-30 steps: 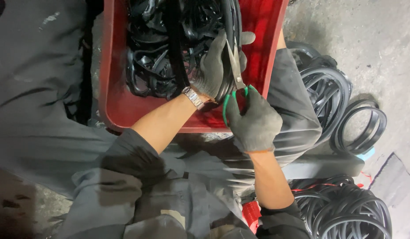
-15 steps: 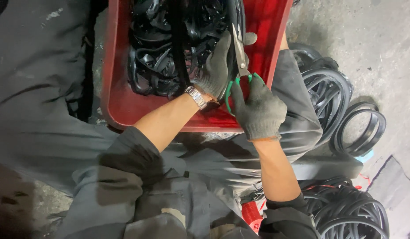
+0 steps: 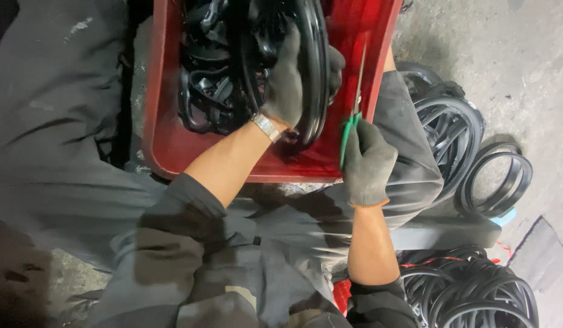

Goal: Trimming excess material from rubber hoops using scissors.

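While the left hand [image 3: 287, 82], in a grey knit glove, is closing its fingers around a large glossy black rubber ring [image 3: 318, 73], the right hand [image 3: 368, 163], gloved the same way, is gripping the green handles of a pair of slim metal scissors [image 3: 356, 100] just to the ring's right. The ring is standing on edge inside a red plastic crate [image 3: 166, 127], with the left palm pressing against its outer curve and the fingertips curling over to its far side. A metal wristwatch [image 3: 267, 126] is showing on the left wrist, just below the ring's lower arc. The scissor blades are pointing up and away from the person, running along the crate's right wall, near the ring but not visibly touching it; whether the blades are parted I cannot tell.

The ring is looking smooth and shiny, catching light along its rim, with a thick rounded profile and a groove running round it. Behind it in the crate, a tangled heap of similar black rubber rings [image 3: 211, 91] is lying loose. The crate is resting across the person's lap in grey work trousers. On the concrete floor [image 3: 512, 67] to the right, stacked black rubber rings [image 3: 470, 152] are lying flat, and another bundle of thin black rings [image 3: 476, 291] is sitting near the right elbow.
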